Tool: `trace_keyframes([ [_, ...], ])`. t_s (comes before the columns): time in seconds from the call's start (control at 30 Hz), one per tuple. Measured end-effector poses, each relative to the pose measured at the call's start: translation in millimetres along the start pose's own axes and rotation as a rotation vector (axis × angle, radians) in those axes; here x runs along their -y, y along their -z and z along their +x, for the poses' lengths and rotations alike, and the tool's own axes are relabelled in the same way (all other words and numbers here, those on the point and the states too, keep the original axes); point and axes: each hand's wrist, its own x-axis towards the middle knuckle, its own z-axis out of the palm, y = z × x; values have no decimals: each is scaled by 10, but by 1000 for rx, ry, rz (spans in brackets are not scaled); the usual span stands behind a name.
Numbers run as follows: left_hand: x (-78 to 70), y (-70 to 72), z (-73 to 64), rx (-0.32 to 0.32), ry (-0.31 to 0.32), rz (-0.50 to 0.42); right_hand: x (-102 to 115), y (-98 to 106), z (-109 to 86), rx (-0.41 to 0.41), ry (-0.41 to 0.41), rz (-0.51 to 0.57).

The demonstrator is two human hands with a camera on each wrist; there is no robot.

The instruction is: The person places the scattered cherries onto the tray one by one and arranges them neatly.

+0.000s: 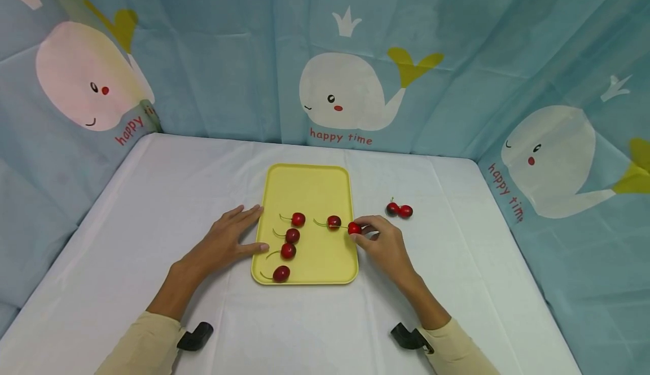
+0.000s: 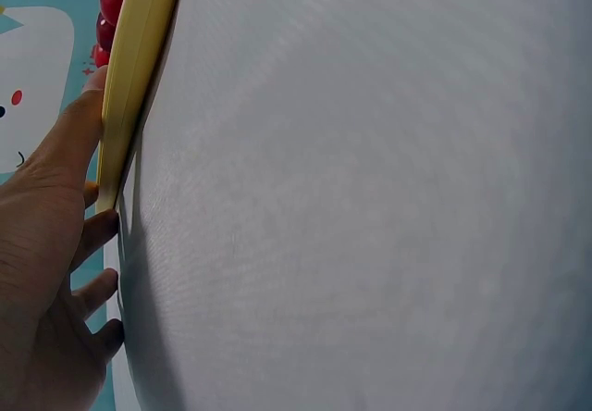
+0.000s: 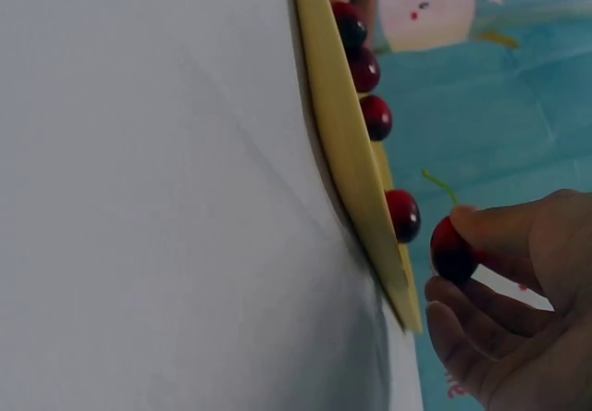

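A yellow tray [image 1: 310, 186] lies on the white table. Several dark red cherries with stems, one of them a cherry [image 1: 281, 274] at the near edge, form a column on its left half. Another cherry [image 1: 333, 222] sits toward the right side. Above the tray's right rim, my right hand [image 1: 384, 245] pinches a cherry [image 3: 453, 250] between thumb and fingers, its green stem pointing left in the head view. My left hand [image 1: 219, 243] rests at the left rim with fingers spread, the thumb over the edge; in the left wrist view its fingertips touch the table and tray side.
Two cherries [image 1: 399, 210] lie together on the white cloth [image 1: 442, 262] to the right of the tray. A blue curtain [image 1: 223, 70] printed with whales stands behind and at both sides. A black wrist mount [image 1: 196, 336] is on each forearm.
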Motion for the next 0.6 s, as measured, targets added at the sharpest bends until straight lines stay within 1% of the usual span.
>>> trace_keyframes([
  [0.2, 5, 3, 2, 0, -8, 0, 66, -106, -3, 15, 42, 25],
  [0.33, 5, 1, 3, 1, -6, -1, 98, -164, 3, 23, 55, 35],
  [0.6, 39, -22, 17, -10, -25, 13, 135, -268, 8, 43, 66, 6],
])
